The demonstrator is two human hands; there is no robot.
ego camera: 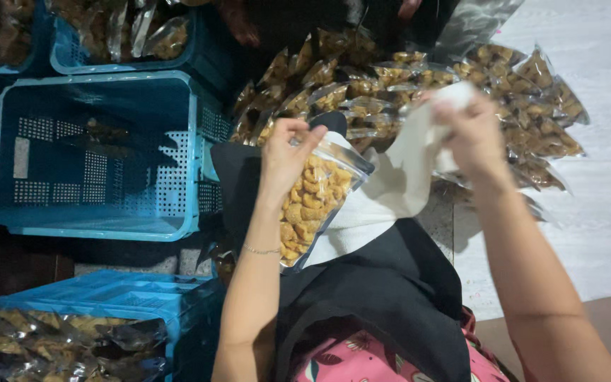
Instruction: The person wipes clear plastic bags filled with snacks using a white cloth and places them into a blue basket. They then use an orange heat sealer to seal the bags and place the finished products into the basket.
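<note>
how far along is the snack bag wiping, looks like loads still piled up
Done: clear bags of brown snacks lie in the blue plastic crate at lower left and in another crate at the top. In hand: the left hand holds one clear snack bag by its top, and the right hand grips a white cloth. Left: a heap of bags ahead, and the big blue crate looks nearly empty.

Glossy clear plastic pouch (317, 205); matt white cloth (390, 180).

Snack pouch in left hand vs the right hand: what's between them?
In the head view, a white cloth spans from the right hand to behind the snack pouch that the left hand holds.
</note>
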